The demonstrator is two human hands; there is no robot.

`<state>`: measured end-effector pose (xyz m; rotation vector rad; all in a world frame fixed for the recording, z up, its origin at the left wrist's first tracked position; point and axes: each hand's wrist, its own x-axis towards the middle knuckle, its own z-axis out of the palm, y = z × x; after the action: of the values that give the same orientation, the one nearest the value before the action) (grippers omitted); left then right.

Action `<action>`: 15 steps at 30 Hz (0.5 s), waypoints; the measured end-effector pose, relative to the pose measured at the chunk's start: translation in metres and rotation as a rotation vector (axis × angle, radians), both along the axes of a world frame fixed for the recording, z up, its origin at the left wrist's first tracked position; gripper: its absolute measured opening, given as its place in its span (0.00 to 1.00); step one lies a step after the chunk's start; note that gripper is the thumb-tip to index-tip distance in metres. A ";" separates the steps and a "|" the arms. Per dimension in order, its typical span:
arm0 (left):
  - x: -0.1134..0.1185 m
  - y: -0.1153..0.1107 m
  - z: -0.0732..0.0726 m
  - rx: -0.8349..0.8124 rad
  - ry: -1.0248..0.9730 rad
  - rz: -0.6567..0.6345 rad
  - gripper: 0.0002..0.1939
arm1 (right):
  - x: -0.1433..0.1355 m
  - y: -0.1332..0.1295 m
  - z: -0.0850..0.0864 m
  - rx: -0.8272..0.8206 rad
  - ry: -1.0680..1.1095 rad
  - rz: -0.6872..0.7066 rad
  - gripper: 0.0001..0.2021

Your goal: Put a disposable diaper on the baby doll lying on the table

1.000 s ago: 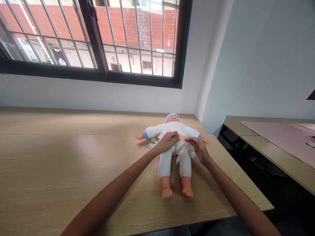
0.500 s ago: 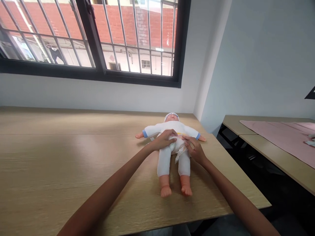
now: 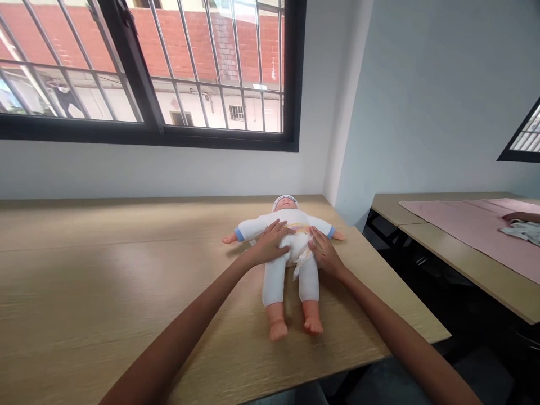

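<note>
A baby doll in a white suit with blue cuffs and a white cap lies on its back on the wooden table, feet toward me. Around its hips is a white diaper, with a loose, crumpled white piece hanging between the legs. My left hand lies with fingers stretched over the left side of the doll's waist. On the right side of the diaper rests my right hand, its fingers extended and laid along the hip. Both palms are partly hidden from view.
At the right stands another table with a pink cloth spread over it. Another person's hand is there on a pale, greyish cloth. A barred window is in the wall behind my table.
My fingers have spread and flattened outward to the sides of the diaper, showing more of its front. The view has turned slightly right, bringing the other person's hand into sight.
</note>
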<state>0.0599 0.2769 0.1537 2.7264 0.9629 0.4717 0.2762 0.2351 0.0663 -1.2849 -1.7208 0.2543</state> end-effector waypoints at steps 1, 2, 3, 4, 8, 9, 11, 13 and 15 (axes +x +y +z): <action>0.001 -0.001 0.001 0.009 -0.012 0.012 0.24 | 0.001 0.002 -0.002 -0.004 0.020 -0.020 0.28; 0.001 -0.003 0.003 0.017 -0.032 0.016 0.25 | 0.002 0.004 -0.004 -0.001 0.038 -0.042 0.28; 0.002 -0.005 0.004 0.028 -0.060 0.015 0.25 | 0.004 0.007 -0.005 0.007 0.055 -0.067 0.27; 0.003 -0.007 0.006 0.043 -0.091 0.015 0.25 | 0.007 0.008 -0.004 0.015 0.070 -0.096 0.25; 0.011 -0.017 0.006 0.134 -0.094 0.002 0.23 | 0.030 0.008 0.007 -0.101 0.127 -0.128 0.17; 0.013 -0.019 0.004 0.160 -0.073 -0.006 0.24 | 0.036 0.006 0.011 -0.191 0.130 -0.058 0.15; 0.018 -0.023 -0.004 0.203 -0.046 -0.026 0.26 | 0.047 0.000 0.016 -0.399 0.102 0.174 0.15; 0.022 -0.025 -0.014 0.237 -0.032 -0.034 0.30 | 0.051 -0.004 0.017 -0.515 0.061 0.369 0.16; 0.025 -0.027 -0.023 0.268 -0.009 -0.040 0.33 | 0.051 -0.004 0.014 -0.502 0.022 0.424 0.14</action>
<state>0.0852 0.2500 0.1308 2.9704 0.8983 0.6478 0.3275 0.2308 0.0801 -1.2334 -1.9708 0.9943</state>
